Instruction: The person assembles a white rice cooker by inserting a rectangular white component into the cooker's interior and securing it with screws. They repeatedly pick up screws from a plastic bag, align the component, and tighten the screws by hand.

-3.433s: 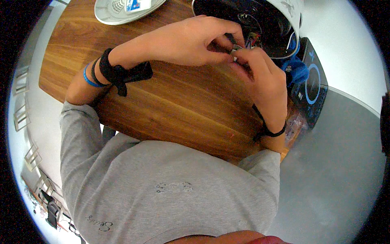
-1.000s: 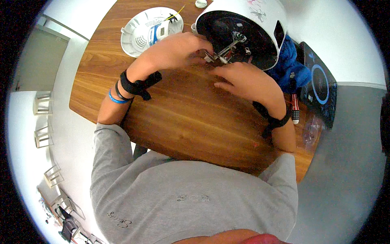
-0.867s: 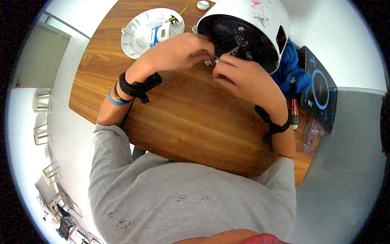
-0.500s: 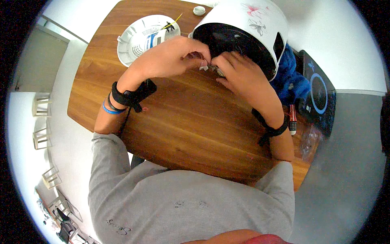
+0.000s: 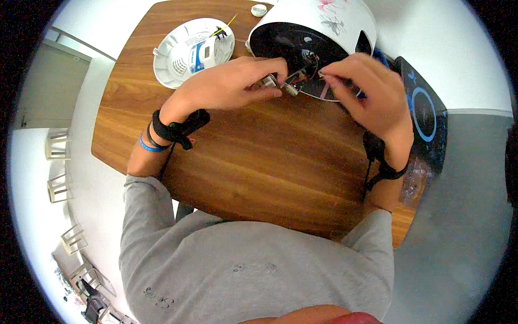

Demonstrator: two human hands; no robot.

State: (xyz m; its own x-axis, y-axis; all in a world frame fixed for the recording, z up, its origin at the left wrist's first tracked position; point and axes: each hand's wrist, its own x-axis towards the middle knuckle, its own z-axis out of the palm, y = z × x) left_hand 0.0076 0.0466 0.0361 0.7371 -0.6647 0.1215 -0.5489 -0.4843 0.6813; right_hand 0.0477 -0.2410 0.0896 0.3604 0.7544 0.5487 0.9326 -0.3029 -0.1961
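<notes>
A white cooker body (image 5: 329,21) with a flower print lies on its side on the wooden table (image 5: 259,162), its dark open underside (image 5: 286,48) facing me with wires inside. My left hand (image 5: 226,86) pinches a small metal part (image 5: 275,83) at the opening's lower edge. My right hand (image 5: 372,92) pinches a thin wire (image 5: 322,75) coming out of the underside, a little to the right of the left hand's fingertips. Both wrists wear black straps.
A white round base plate (image 5: 191,51) with a blue-and-white label lies at the table's far left. A small white cap (image 5: 259,9) sits at the far edge. A black panel with a blue ring (image 5: 426,116) and a blue cloth lie behind my right hand.
The view has shifted slightly. My hands have spread apart: the right hand has moved right along the opening while the left stays on the small metal part.
</notes>
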